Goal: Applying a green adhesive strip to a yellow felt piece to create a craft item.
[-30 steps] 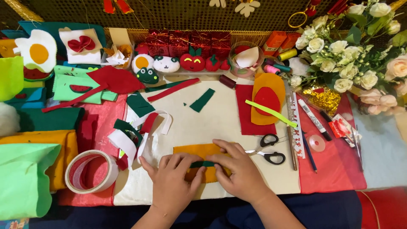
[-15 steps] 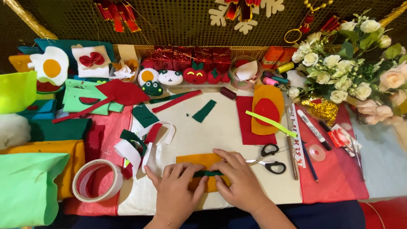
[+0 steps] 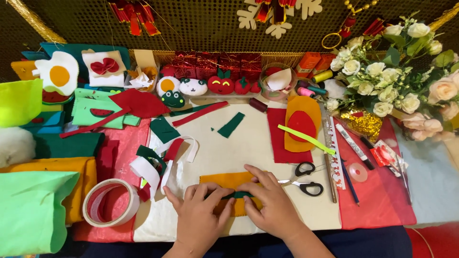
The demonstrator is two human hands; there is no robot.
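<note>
Near edge of tabletop [image 3: 248, 143]: left hand [image 3: 201, 220], right hand [image 3: 272, 205] pinched thin green strip [image 3: 237, 195] onto orange felt [image 3: 224, 180]; soft, floppy stuff, best held by ends.

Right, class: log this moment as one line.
left hand: on orange felt | right hand: pressing green strip | scissors: right, idle

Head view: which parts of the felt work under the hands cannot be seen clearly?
- Orange felt piece: its lower part is hidden under both hands.
- Dark green strip: its ends are covered by fingers of the left hand and right hand.
- Any stitches or glue: too small to tell.
</note>
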